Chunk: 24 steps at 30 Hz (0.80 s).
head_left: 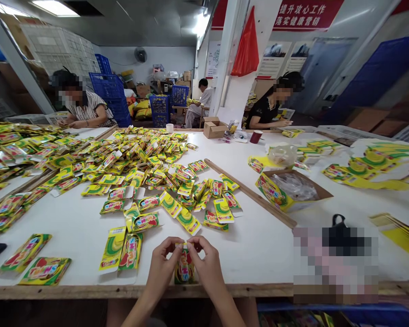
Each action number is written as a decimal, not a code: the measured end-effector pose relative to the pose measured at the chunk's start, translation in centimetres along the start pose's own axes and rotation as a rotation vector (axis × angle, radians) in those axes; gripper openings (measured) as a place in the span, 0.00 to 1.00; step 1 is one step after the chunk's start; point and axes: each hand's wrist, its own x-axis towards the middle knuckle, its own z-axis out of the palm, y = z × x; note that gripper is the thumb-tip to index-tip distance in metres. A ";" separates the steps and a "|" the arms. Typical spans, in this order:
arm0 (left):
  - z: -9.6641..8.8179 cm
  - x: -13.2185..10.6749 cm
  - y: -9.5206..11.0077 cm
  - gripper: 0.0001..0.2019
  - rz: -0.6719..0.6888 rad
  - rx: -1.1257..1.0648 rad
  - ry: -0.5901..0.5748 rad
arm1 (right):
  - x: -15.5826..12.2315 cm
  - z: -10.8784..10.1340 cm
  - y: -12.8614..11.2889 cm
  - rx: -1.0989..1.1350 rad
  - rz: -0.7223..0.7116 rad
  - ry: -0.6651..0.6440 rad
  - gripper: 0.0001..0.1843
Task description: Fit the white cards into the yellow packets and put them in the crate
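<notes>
Both hands pinch the top end of one small yellow and green printed box (pixel 184 269), upright at the table's front edge. My left hand (pixel 165 260) has thumb and fingers on the box's upper left corner. On the upper right corner are the thumb and fingers of my right hand (pixel 205 260). A bit of the white flap shows between the fingertips. Just left of my hands lie two more such boxes, one yellow box (pixel 113 247) and one box with a fruit print (pixel 131 251). Farther left, another flat box (pixel 45 271) rests near the edge.
A large heap of small boxes (pixel 139 152) spreads over the table's left and middle. A wooden strip (pixel 248 193) runs across the tabletop. To the right stands an open display carton (pixel 293 190) with plastic inside. Several people sit beyond the table. A blue crate (pixel 371 313) sits below the edge.
</notes>
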 end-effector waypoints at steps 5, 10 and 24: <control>-0.3 0.5 -0.1 0.10 -0.018 -0.004 -0.063 | 0.4 -0.3 0.3 0.015 0.024 -0.036 0.08; -1.1 0.0 -0.3 0.08 0.052 0.026 -0.152 | -0.4 -0.8 0.9 0.075 0.014 -0.108 0.09; -10.7 6.6 -1.6 0.29 0.235 0.812 -0.050 | -4.5 -19.4 4.9 -0.435 0.281 0.133 0.19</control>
